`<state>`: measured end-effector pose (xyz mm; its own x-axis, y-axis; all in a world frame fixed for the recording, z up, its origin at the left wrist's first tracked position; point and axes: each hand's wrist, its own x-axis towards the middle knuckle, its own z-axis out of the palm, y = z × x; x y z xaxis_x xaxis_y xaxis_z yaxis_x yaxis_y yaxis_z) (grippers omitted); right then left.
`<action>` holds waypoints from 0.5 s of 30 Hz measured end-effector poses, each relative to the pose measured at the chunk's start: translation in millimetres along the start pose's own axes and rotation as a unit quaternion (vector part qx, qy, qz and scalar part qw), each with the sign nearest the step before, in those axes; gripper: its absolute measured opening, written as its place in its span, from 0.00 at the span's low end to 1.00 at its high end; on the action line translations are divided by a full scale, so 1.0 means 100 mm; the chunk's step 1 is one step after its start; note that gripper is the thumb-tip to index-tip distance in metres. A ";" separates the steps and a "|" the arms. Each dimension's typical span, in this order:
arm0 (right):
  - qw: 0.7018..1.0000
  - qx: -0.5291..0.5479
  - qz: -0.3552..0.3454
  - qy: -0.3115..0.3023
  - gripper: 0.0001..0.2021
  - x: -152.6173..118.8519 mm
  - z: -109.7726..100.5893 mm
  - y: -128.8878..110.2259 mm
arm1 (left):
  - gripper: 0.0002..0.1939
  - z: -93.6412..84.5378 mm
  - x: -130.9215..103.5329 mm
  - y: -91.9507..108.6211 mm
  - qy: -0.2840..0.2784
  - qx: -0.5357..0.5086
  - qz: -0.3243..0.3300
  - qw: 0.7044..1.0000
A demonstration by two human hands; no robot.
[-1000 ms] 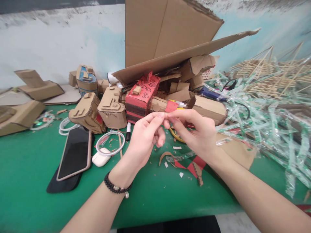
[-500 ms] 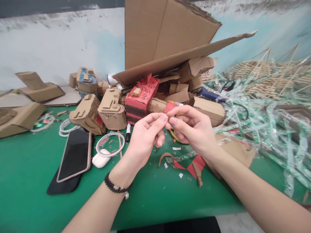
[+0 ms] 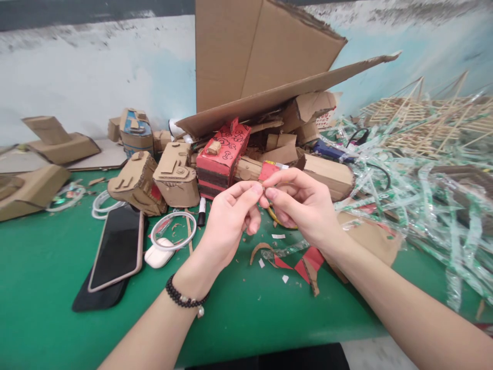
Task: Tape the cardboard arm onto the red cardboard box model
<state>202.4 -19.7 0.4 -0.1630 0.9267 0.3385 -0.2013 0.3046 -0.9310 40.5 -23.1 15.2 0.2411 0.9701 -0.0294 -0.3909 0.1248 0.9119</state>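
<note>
Now the right hand [image 3: 308, 208] has its thumb's nail in plain view beside the index fingertip, whereas a second earlier that thumb was tucked lower. This suggests a small adjustment of the fingers. The left hand [image 3: 233, 221] has barely changed: its grip is a closed pinch of thumb and index, apparently on a tiny piece [image 3: 263, 189] too small to identify. The right fingertips meet it there, though whether their grip is closed on it I cannot tell. Both hands are raised over the green table [image 3: 50, 277], in front of the red cardboard box [image 3: 221, 159]. Nearer the left forearm, the white earbud case [image 3: 157, 256] and smartphone [image 3: 117, 246] lie as before; below the hands, the red scraps [image 3: 314, 258] look undisturbed. The view has shifted slightly.
</note>
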 end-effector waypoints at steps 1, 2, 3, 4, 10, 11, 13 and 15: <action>1.000 -0.018 -0.014 0.005 0.13 0.00 0.00 0.00 | 0.16 0.00 0.00 0.00 -0.004 -0.002 -0.007 1.000; 0.999 -0.041 -0.033 0.009 0.12 -0.01 0.01 0.00 | 0.17 0.00 0.00 0.00 -0.009 -0.009 -0.016 1.000; 0.996 -0.068 -0.057 0.014 0.10 -0.02 0.00 0.01 | 0.18 -0.01 -0.01 0.00 -0.014 -0.020 -0.027 0.999; 0.991 -0.100 -0.083 0.019 0.08 -0.02 0.00 0.02 | 0.18 -0.01 -0.01 0.00 -0.020 -0.035 -0.039 0.998; 0.890 -0.356 -0.282 0.049 0.09 -0.02 -0.11 0.09 | 0.12 -0.03 -0.04 0.04 -0.050 -0.144 -0.082 0.985; 0.870 -0.383 -0.307 0.050 0.10 -0.01 -0.13 0.08 | 0.11 -0.03 -0.04 0.04 -0.058 -0.151 -0.084 0.983; 0.840 -0.419 -0.340 0.050 0.12 0.01 -0.16 0.06 | 0.10 -0.03 -0.05 0.05 -0.068 -0.155 -0.083 0.982; 0.820 -0.443 -0.359 0.051 0.13 0.02 -0.18 0.04 | 0.10 -0.02 -0.05 0.05 -0.067 -0.145 -0.076 0.984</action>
<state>218.4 -12.2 -5.3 -0.2198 0.4388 0.8713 0.5786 0.7777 -0.2457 35.5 -27.2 18.8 0.4232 0.9020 -0.0856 -0.5729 0.3396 0.7459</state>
